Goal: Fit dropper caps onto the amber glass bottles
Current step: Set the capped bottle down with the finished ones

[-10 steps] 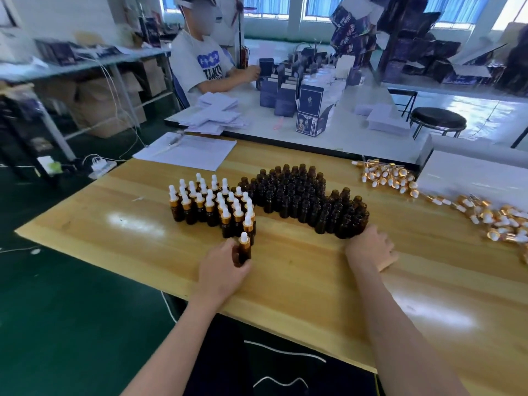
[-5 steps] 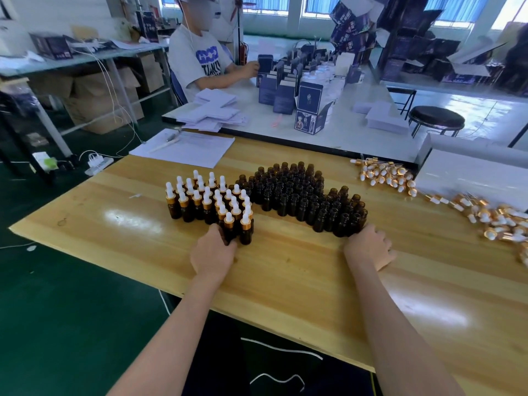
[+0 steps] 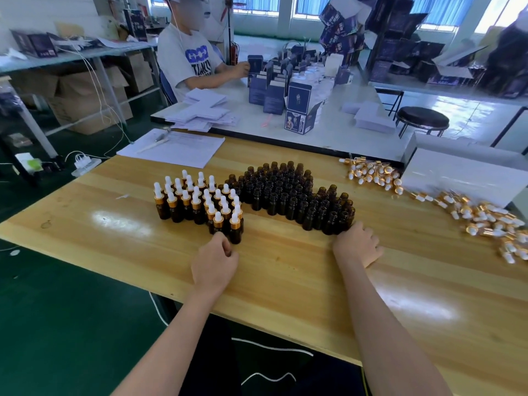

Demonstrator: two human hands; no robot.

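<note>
Left hand (image 3: 214, 261) curled just before capped bottles (image 3: 200, 204); right hand (image 3: 357, 247) against uncapped bottles (image 3: 294, 195) (loose dropper caps (image 3: 371, 175) far right).

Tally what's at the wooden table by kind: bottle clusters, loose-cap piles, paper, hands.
Capped bottle cluster: 1
Uncapped bottle cluster: 1
Loose dropper cap piles: 2
Paper stack: 1
Hands: 2, left hand and right hand
Total: 7
</note>
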